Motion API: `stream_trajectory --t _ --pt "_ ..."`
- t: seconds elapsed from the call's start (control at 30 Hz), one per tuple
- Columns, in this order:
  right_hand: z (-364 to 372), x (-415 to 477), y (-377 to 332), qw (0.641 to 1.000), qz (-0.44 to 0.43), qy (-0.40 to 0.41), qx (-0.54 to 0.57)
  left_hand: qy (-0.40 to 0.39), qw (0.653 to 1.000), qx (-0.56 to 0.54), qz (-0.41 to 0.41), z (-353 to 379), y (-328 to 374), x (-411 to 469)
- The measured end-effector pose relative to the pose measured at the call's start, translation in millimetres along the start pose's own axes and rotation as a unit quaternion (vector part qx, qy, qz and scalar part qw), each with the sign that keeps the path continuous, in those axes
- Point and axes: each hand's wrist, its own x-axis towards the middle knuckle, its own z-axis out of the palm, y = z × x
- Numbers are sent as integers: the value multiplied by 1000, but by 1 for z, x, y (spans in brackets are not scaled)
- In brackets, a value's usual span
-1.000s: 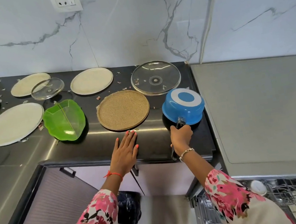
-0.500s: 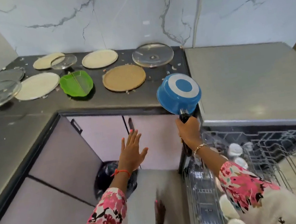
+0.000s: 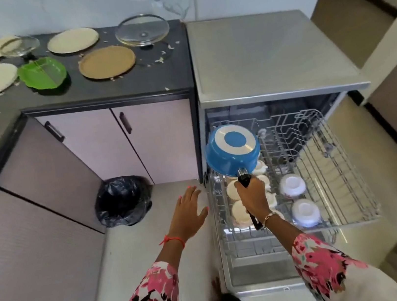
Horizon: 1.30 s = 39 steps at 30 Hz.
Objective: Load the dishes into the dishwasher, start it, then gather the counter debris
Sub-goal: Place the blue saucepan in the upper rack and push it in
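A person's right hand (image 3: 253,195) grips the black handle of a blue metal saucepan (image 3: 231,153), held bottom-up over the left side of the pulled-out grey wire dishwasher rack (image 3: 334,155), above upturned white bowls (image 3: 292,185). The left hand (image 3: 189,215) hovers just beside the rack's left edge, fingers spread, holding nothing. On the dark countertop (image 3: 131,85) (strewn with crumbs) lie a round brown plate (image 3: 107,62), a green leaf-shaped dish (image 3: 43,73) and a clear glass lid (image 3: 142,30).

Right hand (image 3: 253,197) gripping the handle (image 3: 244,179) of an upturned blue saucepan (image 3: 231,150), pan just beyond the hand over the dishwasher rack (image 3: 332,156), white bowls (image 3: 292,184) right of the hand, left hand (image 3: 189,213) open alongside, plates (image 3: 107,62) on the desk (image 3: 131,87) well beyond both.
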Motion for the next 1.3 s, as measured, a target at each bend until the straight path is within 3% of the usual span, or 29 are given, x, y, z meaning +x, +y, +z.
stream_trajectory --t 0.43,0.6,0.73,0.93,1.17,1.3 --pt "-139 23 112 995 60 62 -40 -66 995 -34 62 87 109 10" --pt "-194 75 144 996 63 40 -40 -96 994 -46 36 142 155 35" --pt "-224 127 175 997 57 27 -43 -140 987 -29 69 185 180 40" --pt "-234 196 201 998 62 2 -16 -220 975 -12 28 229 189 26" --pt "-201 262 222 998 67 -1 -6 -142 985 34 93 256 184 36" --pt "-182 290 227 998 62 -10 2 -154 981 32 114 267 180 49"
